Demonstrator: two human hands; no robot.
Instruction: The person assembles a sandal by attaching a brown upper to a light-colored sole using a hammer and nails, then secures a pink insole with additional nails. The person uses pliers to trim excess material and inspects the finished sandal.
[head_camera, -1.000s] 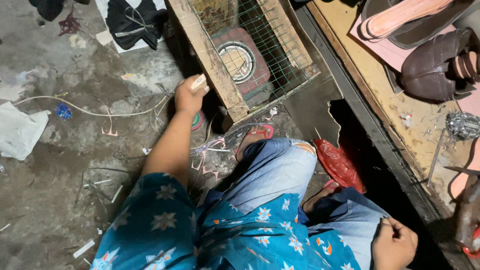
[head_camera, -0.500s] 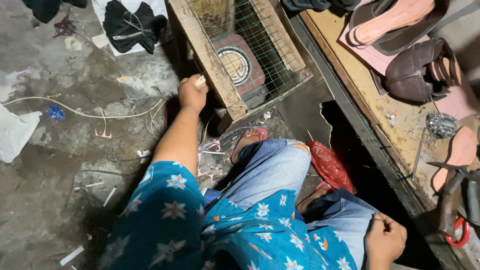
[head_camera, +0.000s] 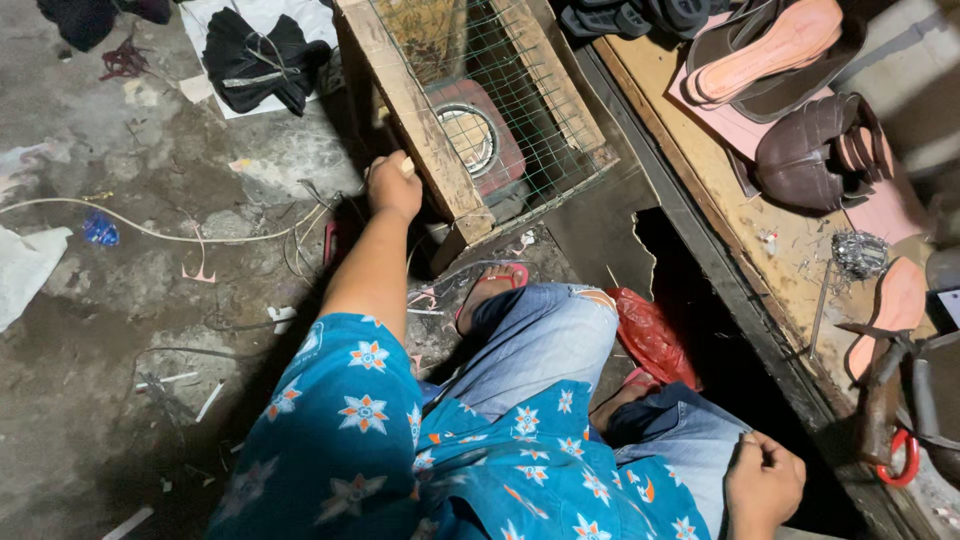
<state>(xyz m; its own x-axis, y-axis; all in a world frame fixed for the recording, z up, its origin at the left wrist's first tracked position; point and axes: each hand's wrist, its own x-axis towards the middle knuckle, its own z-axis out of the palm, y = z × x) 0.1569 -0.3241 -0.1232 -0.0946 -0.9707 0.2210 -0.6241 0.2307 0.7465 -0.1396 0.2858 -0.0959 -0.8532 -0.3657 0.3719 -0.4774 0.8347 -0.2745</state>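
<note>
My left hand (head_camera: 393, 186) reaches forward, curled into a fist against the side beam of a wooden frame (head_camera: 420, 120) covered with wire mesh (head_camera: 500, 90). A small pale piece (head_camera: 406, 165) shows at its fingers, touching the beam. Under the mesh lies a reddish box with a round metal ring (head_camera: 470, 135). My right hand (head_camera: 764, 482) rests as a loose fist by my right knee, with nothing in it. I sit on the floor in jeans and a blue flowered shirt, one foot in a red sandal (head_camera: 495, 285).
A wooden ledge (head_camera: 720, 190) on the right holds a brown sandal (head_camera: 815, 150), pink soles (head_camera: 770, 50) and red-handled pliers (head_camera: 890, 440). A red plastic bag (head_camera: 650, 335) lies beside my leg. Black cloth (head_camera: 255, 55) and a pale wire (head_camera: 150, 235) lie on the dirty floor.
The view has drifted right and down, bringing the pliers into sight. My left hand stays at the frame's beam. My right fist remains by the knee.
</note>
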